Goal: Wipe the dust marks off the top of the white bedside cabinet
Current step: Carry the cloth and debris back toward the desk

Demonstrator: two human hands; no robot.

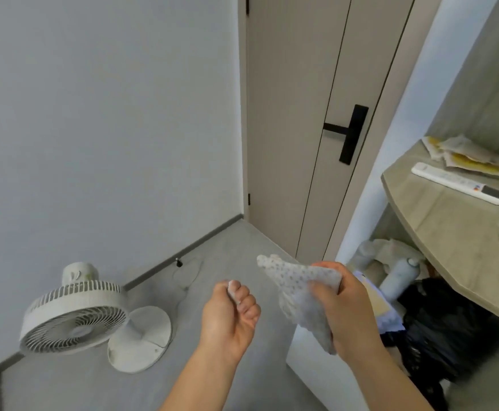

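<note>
On the grey floor, a corner of a room is seen, bounded by a pale wall and a beige door with a black handle. To the right, a greenish-beige shelf top is shown, on which a white remote control and several yellow-printed paper packets are laid; a black bag is tucked beneath it. A white fan is set on the floor by the wall, tilted on its round base. The white bedside cabinet cannot be identified with certainty. A pale dotted cloth is gripped by the right hand, held up in mid-air. The left hand is curled closed, and a small whitish scrap is pinched between thumb and fingers.
</note>
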